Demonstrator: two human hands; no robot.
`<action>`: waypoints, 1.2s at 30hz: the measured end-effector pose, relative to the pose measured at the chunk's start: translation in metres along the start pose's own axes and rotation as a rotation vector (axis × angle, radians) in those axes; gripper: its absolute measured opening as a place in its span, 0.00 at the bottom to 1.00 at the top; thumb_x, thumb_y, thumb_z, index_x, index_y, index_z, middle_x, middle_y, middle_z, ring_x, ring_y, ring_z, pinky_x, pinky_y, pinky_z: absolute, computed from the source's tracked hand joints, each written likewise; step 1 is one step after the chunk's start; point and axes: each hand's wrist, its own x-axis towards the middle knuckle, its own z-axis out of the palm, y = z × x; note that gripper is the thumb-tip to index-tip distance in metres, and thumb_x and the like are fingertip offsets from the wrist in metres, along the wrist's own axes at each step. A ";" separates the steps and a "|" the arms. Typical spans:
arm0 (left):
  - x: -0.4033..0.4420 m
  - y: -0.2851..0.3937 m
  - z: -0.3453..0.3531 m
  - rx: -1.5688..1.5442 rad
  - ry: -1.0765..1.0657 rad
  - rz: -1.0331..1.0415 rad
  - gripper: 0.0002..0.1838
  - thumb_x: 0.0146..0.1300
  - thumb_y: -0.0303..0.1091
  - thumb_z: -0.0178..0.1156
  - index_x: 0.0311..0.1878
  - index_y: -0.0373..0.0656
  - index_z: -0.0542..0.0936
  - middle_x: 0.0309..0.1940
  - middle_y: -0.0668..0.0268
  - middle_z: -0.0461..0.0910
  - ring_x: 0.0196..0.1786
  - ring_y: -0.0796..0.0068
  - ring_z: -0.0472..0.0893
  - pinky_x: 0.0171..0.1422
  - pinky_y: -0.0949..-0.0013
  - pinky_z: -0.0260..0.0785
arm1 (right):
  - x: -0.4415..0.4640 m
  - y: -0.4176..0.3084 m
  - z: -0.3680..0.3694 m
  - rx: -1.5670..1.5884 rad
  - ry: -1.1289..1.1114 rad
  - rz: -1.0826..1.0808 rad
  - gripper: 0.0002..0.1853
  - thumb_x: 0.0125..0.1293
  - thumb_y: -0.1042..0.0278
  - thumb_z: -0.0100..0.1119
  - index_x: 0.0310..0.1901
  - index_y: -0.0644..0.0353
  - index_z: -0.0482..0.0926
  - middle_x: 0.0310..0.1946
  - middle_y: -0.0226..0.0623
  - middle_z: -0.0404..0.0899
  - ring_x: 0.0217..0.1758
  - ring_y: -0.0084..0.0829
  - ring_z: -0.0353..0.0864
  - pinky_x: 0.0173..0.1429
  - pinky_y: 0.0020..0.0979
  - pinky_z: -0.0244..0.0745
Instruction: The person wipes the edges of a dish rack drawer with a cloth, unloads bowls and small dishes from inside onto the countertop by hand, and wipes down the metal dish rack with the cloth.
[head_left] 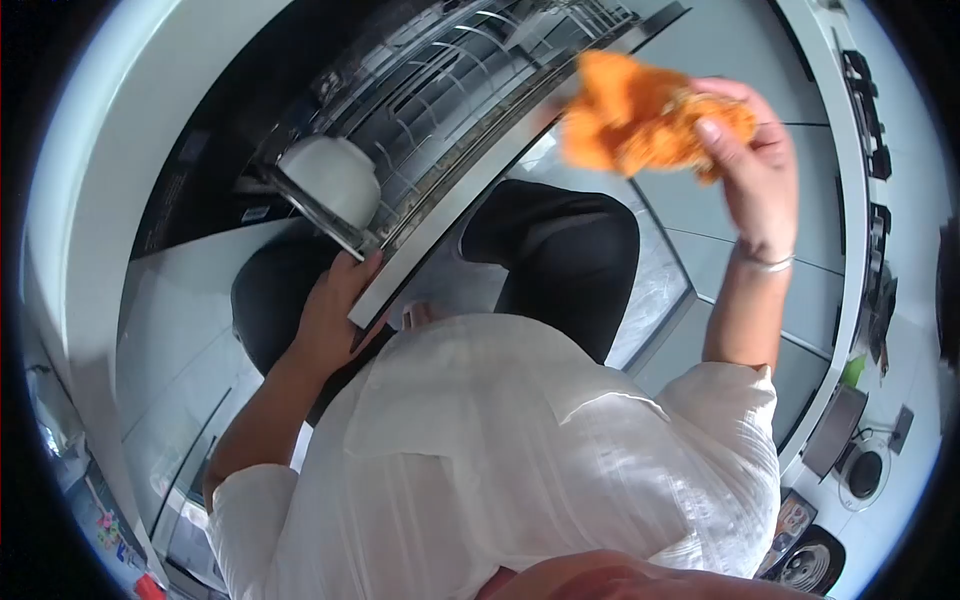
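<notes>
My right hand [755, 150] is raised on the right, its thumb and fingers closed on a crumpled orange cloth [620, 110]. The cloth hangs toward the drawer's front panel, and I cannot tell whether they touch. My left hand [335, 310] grips the near left corner of the pulled-out dish drawer [450, 205], thumb on top near the rim. Inside the drawer, a white bowl [335, 180] leans at the left end, close to my left hand. Metal wire racks [455, 80] run along the rest of the drawer.
My knees in black trousers [570, 240] are bent under and beside the drawer. Grey cabinet fronts [740, 190] stand on the right, below a counter with a stove [870, 120] and a dark pot [835, 430]. A tall white panel [90, 200] rises on the left.
</notes>
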 end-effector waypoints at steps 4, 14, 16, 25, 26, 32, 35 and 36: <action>0.002 -0.001 0.002 -0.055 0.044 0.037 0.32 0.59 0.25 0.65 0.67 0.37 0.67 0.53 0.45 0.73 0.53 0.44 0.78 0.56 0.57 0.70 | 0.046 0.032 -0.016 -0.408 0.172 -0.066 0.09 0.68 0.68 0.64 0.46 0.62 0.84 0.31 0.27 0.83 0.28 0.18 0.78 0.35 0.23 0.76; -0.003 -0.001 0.004 0.003 0.064 -0.029 0.32 0.58 0.28 0.66 0.66 0.42 0.69 0.58 0.47 0.72 0.55 0.41 0.76 0.58 0.54 0.70 | 0.008 0.051 0.120 -0.687 0.158 -0.529 0.06 0.59 0.74 0.61 0.37 0.63 0.78 0.36 0.44 0.76 0.35 0.48 0.80 0.35 0.41 0.78; -0.001 0.001 0.005 0.042 0.093 -0.023 0.31 0.57 0.29 0.67 0.65 0.43 0.71 0.58 0.48 0.72 0.54 0.40 0.76 0.58 0.53 0.70 | -0.021 0.033 0.156 -0.714 0.020 -0.531 0.08 0.56 0.72 0.61 0.37 0.60 0.79 0.36 0.42 0.77 0.32 0.42 0.81 0.32 0.37 0.79; -0.012 -0.004 0.011 0.080 0.138 0.015 0.29 0.57 0.29 0.66 0.63 0.43 0.71 0.58 0.51 0.75 0.54 0.42 0.77 0.54 0.53 0.73 | -0.070 -0.003 0.228 -0.755 -0.243 -0.702 0.06 0.54 0.67 0.63 0.33 0.57 0.78 0.34 0.35 0.76 0.43 0.34 0.81 0.38 0.34 0.79; -0.011 0.000 0.011 0.103 0.170 0.006 0.30 0.57 0.30 0.67 0.64 0.44 0.70 0.58 0.52 0.75 0.53 0.43 0.78 0.54 0.54 0.74 | -0.062 0.002 0.220 -0.762 -0.228 -0.680 0.06 0.54 0.68 0.62 0.32 0.57 0.78 0.34 0.35 0.77 0.43 0.35 0.81 0.38 0.35 0.80; -0.016 0.023 0.013 0.065 0.243 -0.081 0.39 0.61 0.37 0.69 0.74 0.48 0.62 0.68 0.56 0.70 0.63 0.46 0.74 0.63 0.58 0.71 | -0.006 0.050 0.123 -0.592 0.227 -0.341 0.14 0.64 0.59 0.62 0.41 0.62 0.79 0.39 0.50 0.82 0.43 0.54 0.82 0.47 0.47 0.78; -0.026 0.041 0.010 0.062 0.182 -0.180 0.45 0.61 0.38 0.69 0.77 0.50 0.55 0.65 0.54 0.72 0.59 0.48 0.77 0.62 0.60 0.72 | -0.018 0.055 0.088 -0.377 0.080 -0.194 0.15 0.68 0.57 0.62 0.40 0.63 0.80 0.30 0.42 0.83 0.33 0.38 0.83 0.41 0.37 0.77; -0.033 0.063 -0.004 0.030 0.049 -0.357 0.48 0.61 0.37 0.70 0.79 0.50 0.51 0.61 0.52 0.74 0.53 0.54 0.80 0.61 0.63 0.72 | -0.031 0.047 0.084 -0.268 0.082 -0.155 0.14 0.70 0.57 0.60 0.41 0.62 0.80 0.28 0.36 0.81 0.29 0.31 0.80 0.36 0.31 0.74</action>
